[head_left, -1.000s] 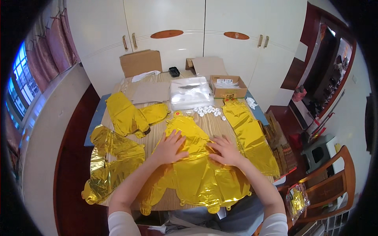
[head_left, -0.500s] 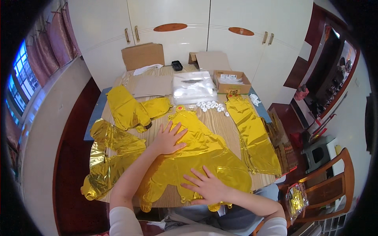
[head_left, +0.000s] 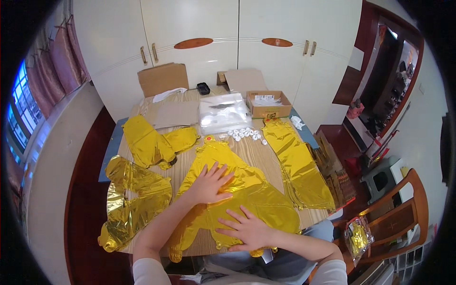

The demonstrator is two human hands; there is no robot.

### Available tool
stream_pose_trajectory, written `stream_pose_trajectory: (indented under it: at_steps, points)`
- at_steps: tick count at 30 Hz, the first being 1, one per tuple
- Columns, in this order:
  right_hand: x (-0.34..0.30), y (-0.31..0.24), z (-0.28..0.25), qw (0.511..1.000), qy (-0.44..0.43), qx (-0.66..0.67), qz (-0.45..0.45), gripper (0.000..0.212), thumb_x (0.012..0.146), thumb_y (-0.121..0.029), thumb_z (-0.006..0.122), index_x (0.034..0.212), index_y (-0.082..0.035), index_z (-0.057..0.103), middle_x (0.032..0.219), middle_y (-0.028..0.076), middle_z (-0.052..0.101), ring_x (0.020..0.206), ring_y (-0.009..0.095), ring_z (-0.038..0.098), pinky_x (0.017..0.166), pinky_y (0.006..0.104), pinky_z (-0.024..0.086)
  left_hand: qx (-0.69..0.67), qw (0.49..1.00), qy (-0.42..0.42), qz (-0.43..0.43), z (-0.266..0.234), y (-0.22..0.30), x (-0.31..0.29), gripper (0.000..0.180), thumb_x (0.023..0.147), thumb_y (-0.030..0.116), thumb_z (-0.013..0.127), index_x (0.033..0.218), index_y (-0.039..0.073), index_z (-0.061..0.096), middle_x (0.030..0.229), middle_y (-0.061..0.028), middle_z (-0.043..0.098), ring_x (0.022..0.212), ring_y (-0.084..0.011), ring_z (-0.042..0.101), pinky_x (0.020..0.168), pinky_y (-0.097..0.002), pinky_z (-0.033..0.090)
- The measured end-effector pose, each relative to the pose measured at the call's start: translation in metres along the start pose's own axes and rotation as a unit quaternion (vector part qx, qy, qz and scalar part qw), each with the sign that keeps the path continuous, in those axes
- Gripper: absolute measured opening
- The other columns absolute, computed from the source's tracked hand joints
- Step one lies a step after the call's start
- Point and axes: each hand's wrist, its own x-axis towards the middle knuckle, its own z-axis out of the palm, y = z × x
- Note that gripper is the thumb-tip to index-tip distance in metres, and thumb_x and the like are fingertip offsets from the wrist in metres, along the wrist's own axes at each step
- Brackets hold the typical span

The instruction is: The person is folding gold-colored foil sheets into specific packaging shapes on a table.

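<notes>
A flat gold foil balloon [head_left: 237, 178] lies spread over the near middle of the table, its far tip bearing a small red spot. My left hand [head_left: 209, 184] rests on its middle with fingers spread. Nearer the table's front edge, my right hand [head_left: 247, 230] lies flat on the same foil, fingers apart. Neither hand grips anything. To the left are a crumpled shiny gold foil balloon [head_left: 135, 194] and, farther off, a bent gold foil balloon [head_left: 149, 142]. A long folded gold foil balloon [head_left: 301, 166] stretches along the right side.
Behind the foil sit a stack of clear plastic bags [head_left: 224, 114], several small white round pieces [head_left: 247, 134] and an open cardboard box [head_left: 269, 105]. A black tray [head_left: 203, 88] and cardboard sheets stand by the cabinet [head_left: 204, 23]. A wooden chair [head_left: 403, 213] holds a bagged gold packet [head_left: 358, 237].
My left hand has slid nearer and slightly right across the foil. My right hand stays nearly in place, fingers still spread. The whole view has shifted a little.
</notes>
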Motion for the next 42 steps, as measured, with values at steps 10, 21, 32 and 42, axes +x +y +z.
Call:
stream_pose_trajectory:
  at_steps: [10,21,32,42]
  points:
    - [0.022,0.119,-0.034,0.928,0.087,0.012,0.362,0.05,0.083,-0.044,0.069,0.118,-0.01,0.062,0.123,0.015,0.056,0.115,0.034,0.052,0.097,0.0496,0.039,0.056,0.998,0.002,0.009,0.003,0.003,-0.001,0.081,0.086,0.076,0.04,0.149,0.025,0.038,0.154,-0.0138,0.034,0.143,-0.0422,0.026,0.111,-0.0675,0.016]
    - [0.037,0.17,-0.041,0.899,-0.01,0.129,0.419,0.048,0.077,-0.049,0.074,0.094,-0.005,0.066,0.103,0.015,0.061,0.093,0.03,0.059,0.082,0.0391,0.048,0.05,0.998,-0.023,-0.005,-0.002,0.006,0.0,0.083,0.085,0.076,0.042,0.15,0.024,0.035,0.155,-0.0146,0.031,0.144,-0.0425,0.023,0.112,-0.0664,0.015]
    - [0.015,0.125,-0.044,0.748,0.152,0.554,0.331,0.088,0.086,-0.048,0.067,0.147,0.001,0.028,0.119,0.028,0.057,0.108,0.033,0.059,0.09,0.0387,0.046,0.049,0.999,-0.017,-0.012,-0.001,0.003,-0.003,0.088,0.085,0.077,0.042,0.15,0.018,0.034,0.155,-0.0128,0.032,0.144,-0.0405,0.024,0.112,-0.0668,0.015]
    - [0.006,0.102,-0.009,0.991,0.008,0.026,0.132,0.09,0.092,-0.062,0.047,0.142,0.011,0.031,0.15,0.029,0.03,0.143,0.04,0.026,0.118,0.0488,0.02,0.038,0.999,-0.007,-0.01,0.002,0.002,-0.003,0.076,0.083,0.069,0.051,0.132,0.011,0.057,0.155,-0.0122,0.033,0.144,-0.0402,0.025,0.112,-0.066,0.016]
